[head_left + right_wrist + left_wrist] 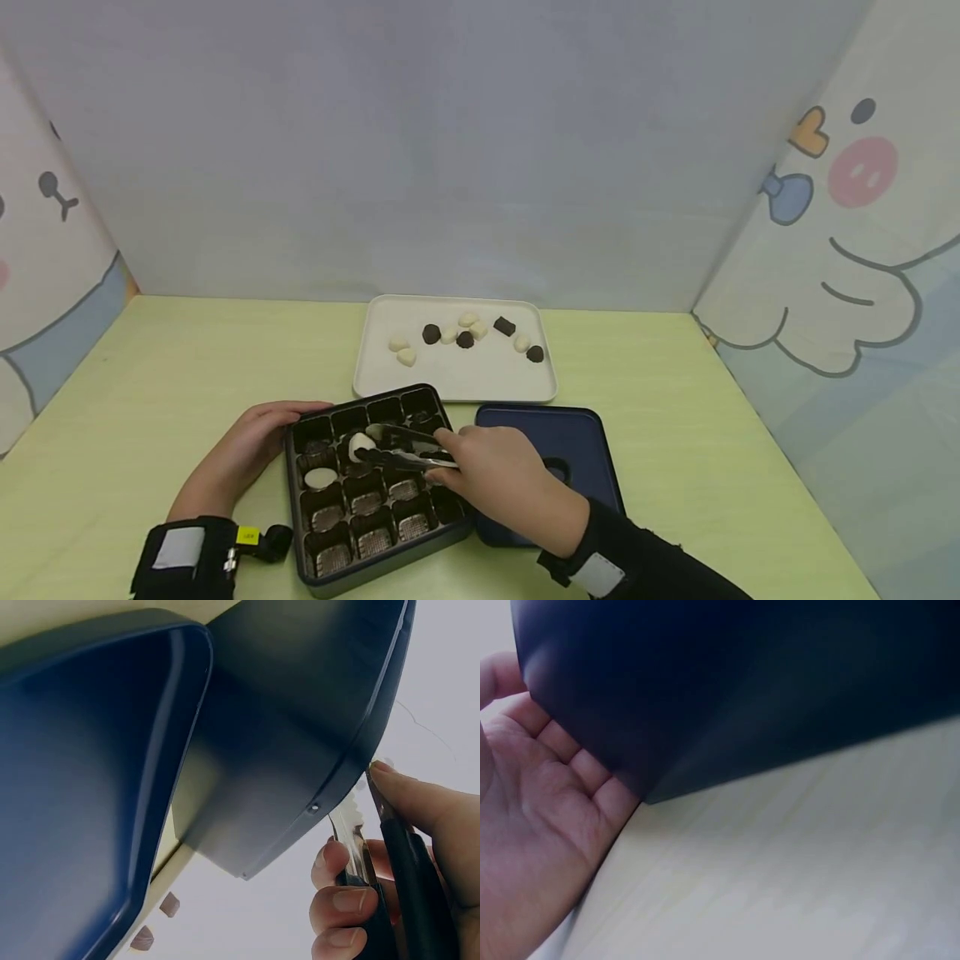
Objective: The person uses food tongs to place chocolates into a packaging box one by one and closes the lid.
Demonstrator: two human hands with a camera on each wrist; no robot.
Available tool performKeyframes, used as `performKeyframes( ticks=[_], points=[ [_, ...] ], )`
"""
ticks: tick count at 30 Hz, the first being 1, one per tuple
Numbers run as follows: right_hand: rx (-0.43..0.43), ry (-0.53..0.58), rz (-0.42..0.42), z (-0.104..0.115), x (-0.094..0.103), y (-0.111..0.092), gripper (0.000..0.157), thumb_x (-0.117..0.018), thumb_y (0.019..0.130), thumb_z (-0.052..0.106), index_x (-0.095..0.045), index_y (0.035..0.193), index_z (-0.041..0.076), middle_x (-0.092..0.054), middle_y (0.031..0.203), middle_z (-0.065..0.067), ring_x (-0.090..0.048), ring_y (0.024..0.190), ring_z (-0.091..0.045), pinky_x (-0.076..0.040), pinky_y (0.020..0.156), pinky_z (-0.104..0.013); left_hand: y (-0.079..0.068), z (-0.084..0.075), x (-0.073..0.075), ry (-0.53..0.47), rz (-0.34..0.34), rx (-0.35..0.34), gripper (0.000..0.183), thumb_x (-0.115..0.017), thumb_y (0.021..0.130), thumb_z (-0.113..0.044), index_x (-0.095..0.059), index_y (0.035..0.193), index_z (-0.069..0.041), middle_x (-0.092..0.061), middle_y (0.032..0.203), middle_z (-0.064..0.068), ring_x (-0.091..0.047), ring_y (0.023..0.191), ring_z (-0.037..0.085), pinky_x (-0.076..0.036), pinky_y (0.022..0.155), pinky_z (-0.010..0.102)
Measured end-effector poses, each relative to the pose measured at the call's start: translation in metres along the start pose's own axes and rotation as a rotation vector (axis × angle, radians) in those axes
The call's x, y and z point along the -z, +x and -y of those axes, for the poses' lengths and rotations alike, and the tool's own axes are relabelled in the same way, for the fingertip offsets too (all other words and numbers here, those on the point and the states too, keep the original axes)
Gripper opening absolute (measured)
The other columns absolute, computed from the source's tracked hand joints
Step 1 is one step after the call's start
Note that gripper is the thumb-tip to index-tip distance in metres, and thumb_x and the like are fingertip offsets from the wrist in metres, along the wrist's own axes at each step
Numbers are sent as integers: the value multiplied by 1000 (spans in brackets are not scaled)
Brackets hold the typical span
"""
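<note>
A dark box (393, 557) with rows of compartments sits at an angle on the table. My left hand (253, 442) holds its far left corner; in the left wrist view the fingers (592, 769) go behind the box wall, fingertips hidden. In my right hand (498, 471) is a pair of metal tongs (416, 459) with dark handles, gripped between thumb and fingers in the right wrist view. The tongs' tips are at a white chocolate (360, 446) over the box's left part. Another white, round chocolate (321, 478) lies in a compartment near the left wall.
Behind the box lies a white tray (465, 383) with several white and dark chocolates, including a dark block (505, 326). A dark blue lid (592, 458) lies right of the box, partly under the right forearm. Cloth walls (450, 167) stand around the table.
</note>
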State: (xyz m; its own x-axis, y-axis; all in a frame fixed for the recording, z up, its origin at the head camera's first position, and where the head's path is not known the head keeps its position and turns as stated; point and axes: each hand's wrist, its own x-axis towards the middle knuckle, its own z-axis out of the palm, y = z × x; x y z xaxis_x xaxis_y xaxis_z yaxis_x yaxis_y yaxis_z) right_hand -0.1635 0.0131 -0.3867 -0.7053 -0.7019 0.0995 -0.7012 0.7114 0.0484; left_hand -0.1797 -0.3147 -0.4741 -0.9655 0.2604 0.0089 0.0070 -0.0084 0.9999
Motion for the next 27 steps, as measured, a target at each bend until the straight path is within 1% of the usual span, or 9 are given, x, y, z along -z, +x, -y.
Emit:
performKeyframes(
  ticks=[5, 9, 11, 13, 16, 19, 23, 27],
  points=[
    [3, -27, -46, -3, -2, 0, 45, -55, 83, 53, -58, 115, 21, -49, 60, 9, -34, 42, -1, -28, 33, -19, 0, 0, 0, 5, -1, -4, 37, -41, 96, -26, -51, 122, -1, -54, 125, 7, -41, 119, 21, -37, 92, 19],
    [-23, -32, -59, -10, -4, -1, 46, -54, 84, 53, -58, 116, 20, -45, 57, 9, -32, 41, -2, -26, 32, -19, 0, -1, 0, 7, 0, 1, 38, -41, 96, -27, -52, 122, -2, -54, 125, 6, -41, 119, 20, -37, 92, 18],
    [-53, -23, -65, -16, -4, -2, 46, -54, 84, 52, -58, 115, 19, -42, 56, 9, -31, 41, -2, -26, 32, -20, 0, -1, 0, 2, 5, -1, 38, -41, 96, -27, -51, 122, -2, -53, 126, 7, -40, 119, 20, -37, 92, 19],
    [-83, -18, -78, -25, -3, -4, 45, -54, 84, 52, -57, 114, 18, -42, 55, 9, -32, 41, -2, -27, 33, -21, 0, 0, 0, -4, 9, -3, 37, -41, 96, -27, -51, 122, -2, -52, 127, 8, -39, 120, 20, -37, 93, 19],
    [-154, -6, -90, -41, -1, -8, 44, -55, 84, 51, -56, 111, 16, -42, 56, 8, -33, 41, -4, -27, 34, -22, 0, 0, 0, -9, 13, -9, 37, -40, 97, -26, -51, 123, -2, -52, 127, 9, -39, 120, 21, -37, 93, 19],
    [-219, -31, -92, -57, -1, -13, 44, -54, 85, 51, -56, 109, 14, -41, 54, 7, -33, 40, -6, -27, 33, -23, 1, 0, 0, -8, 10, -7, 37, -40, 97, -26, -51, 123, -2, -52, 127, 9, -39, 120, 21, -37, 93, 19],
    [-290, -89, -89, -79, -8, -19, 41, -55, 84, 51, -57, 99, 13, -38, 47, 6, -32, 38, -7, -27, 32, -24, 0, 0, 0, -8, 4, 5, 37, -40, 97, -27, -51, 123, -3, -53, 127, 8, -39, 120, 20, -37, 93, 19],
    [-340, -81, -81, -98, -18, -22, 33, -60, 83, 45, -56, 87, 13, -41, 48, 4, -35, 39, -9, -30, 34, -26, 0, 0, -1, 0, 1, 11, 37, -40, 97, -26, -51, 123, -3, -53, 126, 7, -40, 120, 19, -37, 92, 18]
  ],
)
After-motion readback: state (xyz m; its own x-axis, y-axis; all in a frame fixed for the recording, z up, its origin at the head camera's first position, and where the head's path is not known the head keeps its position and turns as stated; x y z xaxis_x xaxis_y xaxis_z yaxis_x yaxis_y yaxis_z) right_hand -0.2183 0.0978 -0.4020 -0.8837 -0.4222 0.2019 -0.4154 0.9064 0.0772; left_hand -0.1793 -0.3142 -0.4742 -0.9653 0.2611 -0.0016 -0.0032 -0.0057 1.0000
